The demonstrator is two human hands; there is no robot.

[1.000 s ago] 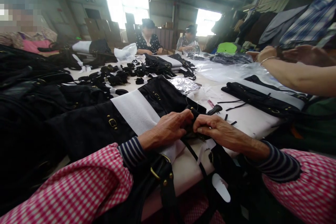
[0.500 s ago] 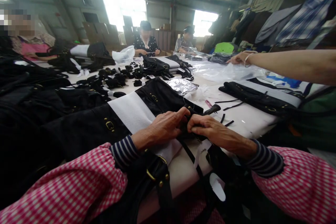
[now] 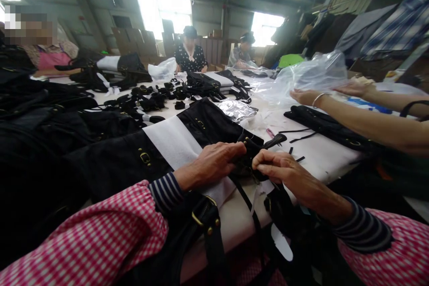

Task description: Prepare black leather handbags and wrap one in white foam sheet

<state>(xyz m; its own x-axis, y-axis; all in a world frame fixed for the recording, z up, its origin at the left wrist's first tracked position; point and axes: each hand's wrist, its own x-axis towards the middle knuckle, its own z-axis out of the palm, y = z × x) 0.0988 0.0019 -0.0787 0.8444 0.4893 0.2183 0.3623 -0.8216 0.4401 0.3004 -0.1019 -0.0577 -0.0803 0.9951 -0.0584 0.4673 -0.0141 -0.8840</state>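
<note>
A black bag (image 3: 114, 161) with brass buckles lies across the near side of the white table, a white sheet (image 3: 172, 140) wrapped over its middle. My left hand (image 3: 214, 163) is closed on black strap material at the bag's right end. Just right of it, my right hand (image 3: 284, 170) pinches at the same dark part; its fingertips press together, and what lies between them is too small to make out. White paper tags hang below my right hand. A black strap with a brass buckle (image 3: 203, 219) hangs at the table's front edge.
At the right, another person's hands (image 3: 311, 96) hold a clear plastic bag (image 3: 311, 73) over a second black bag (image 3: 328, 129). Small black pieces (image 3: 150, 98) and stacked bags lie further back. Black bags pile up on the left. Several people sit around the table.
My right hand has moved slightly right, away from my left hand. The other person's arms have come further in, and the clear plastic bag is now raised and spread.
</note>
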